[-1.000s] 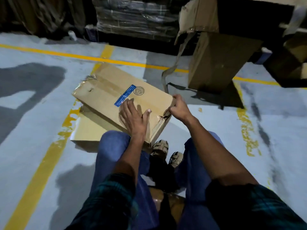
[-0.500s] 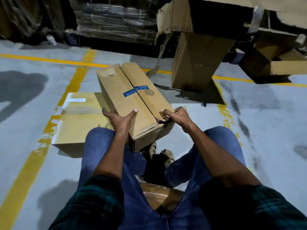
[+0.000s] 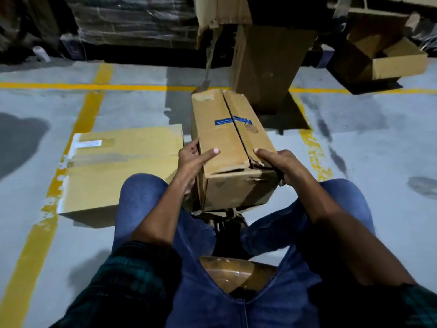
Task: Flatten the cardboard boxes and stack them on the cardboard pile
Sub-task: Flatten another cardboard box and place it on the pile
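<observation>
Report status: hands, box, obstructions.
Left hand and right hand both gripping the box. Box not flattened, top flaps closed. Flattened cardboard pile on its left, nothing between.

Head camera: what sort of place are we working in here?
Probably a warehouse or storage floor: painted grey concrete floor with yellow lane lines, a shrink-wrapped pallet load at the back, and loose cardboard boxes piled to the right.
</observation>
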The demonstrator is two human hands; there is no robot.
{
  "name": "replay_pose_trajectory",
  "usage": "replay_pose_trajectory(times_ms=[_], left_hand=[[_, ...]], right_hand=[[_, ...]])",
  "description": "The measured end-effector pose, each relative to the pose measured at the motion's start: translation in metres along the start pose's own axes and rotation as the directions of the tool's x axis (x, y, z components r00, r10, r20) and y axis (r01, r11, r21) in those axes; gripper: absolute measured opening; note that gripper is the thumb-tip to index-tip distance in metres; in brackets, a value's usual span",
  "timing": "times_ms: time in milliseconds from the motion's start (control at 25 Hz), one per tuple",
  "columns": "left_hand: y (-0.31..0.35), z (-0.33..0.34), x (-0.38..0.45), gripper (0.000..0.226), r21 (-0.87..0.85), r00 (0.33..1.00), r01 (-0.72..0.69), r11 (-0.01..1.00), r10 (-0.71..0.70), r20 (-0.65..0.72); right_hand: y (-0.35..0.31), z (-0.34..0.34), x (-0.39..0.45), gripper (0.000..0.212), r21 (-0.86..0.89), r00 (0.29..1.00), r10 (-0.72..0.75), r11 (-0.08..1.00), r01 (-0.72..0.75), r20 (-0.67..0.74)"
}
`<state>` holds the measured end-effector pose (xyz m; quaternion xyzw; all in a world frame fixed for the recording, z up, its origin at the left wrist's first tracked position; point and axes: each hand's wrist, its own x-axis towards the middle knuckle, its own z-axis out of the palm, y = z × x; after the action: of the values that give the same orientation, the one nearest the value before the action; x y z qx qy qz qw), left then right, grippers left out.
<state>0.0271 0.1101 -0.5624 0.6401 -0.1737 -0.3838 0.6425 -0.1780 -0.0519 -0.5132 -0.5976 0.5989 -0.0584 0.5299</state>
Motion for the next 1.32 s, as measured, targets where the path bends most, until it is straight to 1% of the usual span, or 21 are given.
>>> replay_pose_trajectory(times_ms=[80, 160, 200, 280, 360, 440, 520, 600, 640, 720, 760, 800, 880, 920, 960, 1040, 1080, 1160, 1200, 1240, 1320], left_hand=[[-0.006, 0.011, 0.01, 0.072, -0.005, 0.999, 0.037, 0.999, -0.037, 0.001], [-0.018, 0.019, 0.012, 0.069, -0.037, 0.993, 0.115, 0.993, -0.114, 0.03], [-0.026, 0.024, 0.013, 0.069, -0.036, 0.987, 0.16, 0.986, -0.158, 0.042], [-0.04, 0.032, 0.015, 0.064, -0.009, 0.977, 0.208, 0.978, -0.207, 0.046], [-0.042, 0.042, 0.02, 0.056, -0.029, 0.976, 0.216, 0.976, -0.215, 0.018], [-0.039, 0.05, 0.024, 0.048, -0.015, 0.98, 0.194, 0.981, -0.194, -0.033], [-0.038, 0.054, 0.024, 0.044, 0.019, 0.982, 0.171, 0.985, -0.169, -0.082], [-0.04, 0.053, 0.024, 0.043, 0.046, 0.967, 0.222, 0.974, -0.214, -0.138], [-0.04, 0.052, 0.022, 0.04, 0.014, 0.939, 0.323, 0.946, -0.319, -0.13], [-0.036, 0.047, 0.015, 0.032, -0.078, 0.817, 0.574, 0.815, -0.576, 0.002], [-0.035, 0.044, 0.01, 0.032, -0.074, 0.762, 0.647, 0.759, -0.644, 0.067], [-0.038, 0.04, 0.009, 0.034, -0.039, 0.739, 0.671, 0.741, -0.663, 0.119], [-0.043, 0.037, 0.005, 0.033, 0.026, 0.751, 0.64, 0.768, -0.633, 0.189], [-0.044, 0.036, 0.004, 0.029, 0.032, 0.762, 0.619, 0.785, -0.61, 0.215], [-0.043, 0.037, 0.003, 0.026, 0.035, 0.773, 0.6, 0.799, -0.591, 0.232], [-0.042, 0.04, 0.007, 0.027, 0.032, 0.791, 0.574, 0.819, -0.564, 0.238], [-0.044, 0.04, 0.01, 0.036, 0.032, 0.807, 0.55, 0.834, -0.541, 0.235], [-0.052, 0.043, 0.018, 0.068, 0.053, 0.86, 0.473, 0.879, -0.474, 0.188], [-0.054, 0.047, 0.022, 0.08, 0.106, 0.892, 0.418, 0.902, -0.429, 0.141], [-0.06, 0.05, 0.024, 0.084, 0.187, 0.921, 0.352, 0.917, -0.375, 0.108], [-0.068, 0.057, 0.022, 0.09, 0.349, 0.94, 0.272, 0.897, -0.325, 0.102]], right_hand=[[0.003, -0.006, 0.004, 0.074, 0.025, 0.999, 0.042, 0.999, -0.041, -0.024], [0.016, -0.004, 0.009, 0.088, 0.015, 0.994, 0.083, 0.997, -0.082, -0.064], [0.027, -0.003, 0.014, 0.089, 0.013, 0.992, 0.099, 0.995, -0.098, -0.078], [0.047, -0.002, 0.023, 0.08, 0.004, 0.988, 0.112, 0.994, -0.112, -0.11], [0.053, -0.005, 0.03, 0.08, 0.037, 0.979, 0.12, 0.993, -0.116, -0.163], [0.049, -0.006, 0.037, 0.089, 0.06, 0.978, 0.099, 0.994, -0.089, -0.185], [0.042, -0.002, 0.04, 0.095, 0.006, 0.982, 0.051, 0.999, -0.05, -0.179], [0.037, 0.001, 0.038, 0.092, 0.003, 0.985, 0.045, 0.999, -0.045, -0.168], [0.036, 0.001, 0.037, 0.087, 0.039, 0.987, 0.069, 0.997, -0.064, -0.143], [0.033, -0.005, 0.03, 0.063, 0.085, 0.987, 0.155, 0.985, -0.151, -0.047], [0.032, -0.008, 0.025, 0.05, 0.058, 0.976, 0.218, 0.974, -0.218, 0.019], [0.033, -0.011, 0.024, 0.049, 0.005, 0.959, 0.275, 0.961, -0.276, 0.067], [0.037, -0.015, 0.017, 0.068, -0.074, 0.938, 0.33, 0.943, -0.324, 0.109], [0.042, -0.017, 0.015, 0.082, -0.081, 0.942, 0.313, 0.949, -0.305, 0.119], [0.047, -0.019, 0.014, 0.09, -0.07, 0.955, 0.268, 0.963, -0.261, 0.127], [0.053, -0.025, 0.01, 0.086, -0.035, 0.981, 0.128, 0.992, -0.124, 0.144], [0.056, -0.026, 0.012, 0.085, 0.022, 0.988, 0.04, 0.999, -0.043, 0.147], [0.066, -0.026, 0.023, 0.093, 0.131, 0.986, -0.116, 0.986, 0.101, 0.117], [0.072, -0.022, 0.032, 0.098, 0.137, 0.987, -0.141, 0.982, 0.129, 0.077], [0.075, -0.018, 0.039, 0.1, 0.101, 0.992, -0.124, 0.988, 0.119, 0.039], [0.085, -0.006, 0.05, 0.086, -0.036, 0.994, -0.095, 0.995, 0.093, -0.052]])
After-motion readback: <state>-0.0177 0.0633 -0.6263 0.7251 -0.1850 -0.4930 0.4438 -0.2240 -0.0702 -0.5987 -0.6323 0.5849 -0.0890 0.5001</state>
